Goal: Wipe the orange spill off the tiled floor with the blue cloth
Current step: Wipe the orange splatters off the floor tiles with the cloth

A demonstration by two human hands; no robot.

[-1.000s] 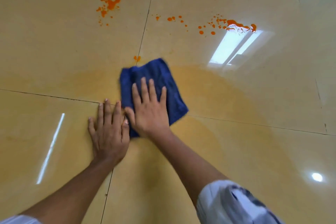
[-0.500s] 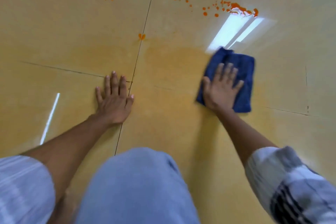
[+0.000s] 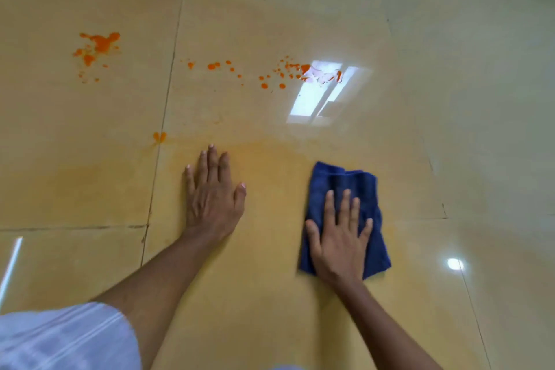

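Now the right hand lies flat on the blue cloth, fingers straight and spread, pressing it onto the floor. Half a second ago the cloth was farther out, near the bright window shine; it has slid back toward the person. The left hand is flat on the tile too, fingers straight, holding nothing, just propping the body up. It has hopped to the tile right of the dark line. Around both hands the floor looks smeary yellow, so I think that part is wiped already. Farther away the orange spill is not touched. A row of drops runs across to the window shine. The cloth must go there next.
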